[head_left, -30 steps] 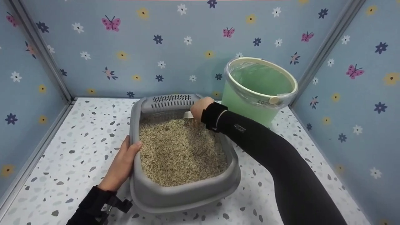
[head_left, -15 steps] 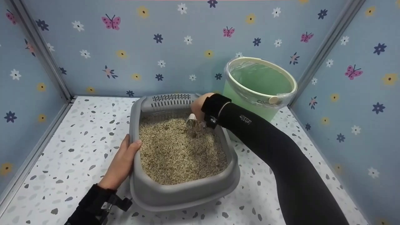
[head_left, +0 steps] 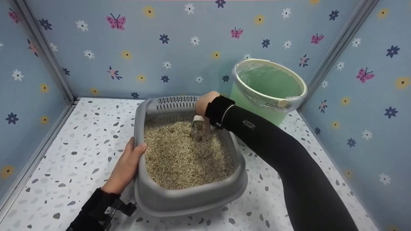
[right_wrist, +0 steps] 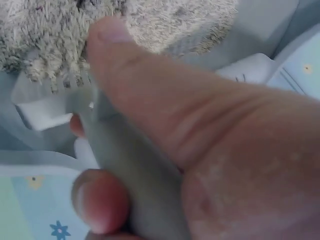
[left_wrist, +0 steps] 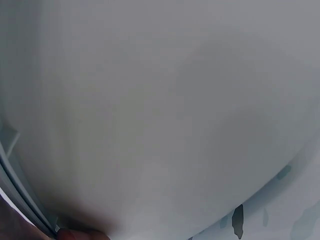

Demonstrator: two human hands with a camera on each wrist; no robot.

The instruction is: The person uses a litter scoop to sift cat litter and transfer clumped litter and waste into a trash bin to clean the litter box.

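A grey litter box (head_left: pixel 189 203) holds tan pellet litter (head_left: pixel 183 154). My left hand (head_left: pixel 126 163) grips its left rim, thumb over the edge and fingers outside. In the left wrist view the box's outer wall (left_wrist: pixel 150 125) fills most of the picture, with fingertips at the lower left. Over the back of the box, my right hand (head_left: pixel 205 103) holds a litter scoop (head_left: pixel 198 118). The right wrist view shows its pale handle (right_wrist: pixel 132 165) in the curled fingers, the thumb along the top. Litter lies on the slotted scoop head, which is partly hidden by the thumb.
A green bin (head_left: pixel 250 99) with a cream rim and a clear plastic liner stands at the back right, close to the box. Flower-patterned panels (head_left: pixel 179 57) enclose the back and both sides of the speckled white surface (head_left: pixel 86 144).
The right hand has turned and lifted the scoop slightly, so more of its white end and litter on it show. The left hand keeps its grip on the rim.
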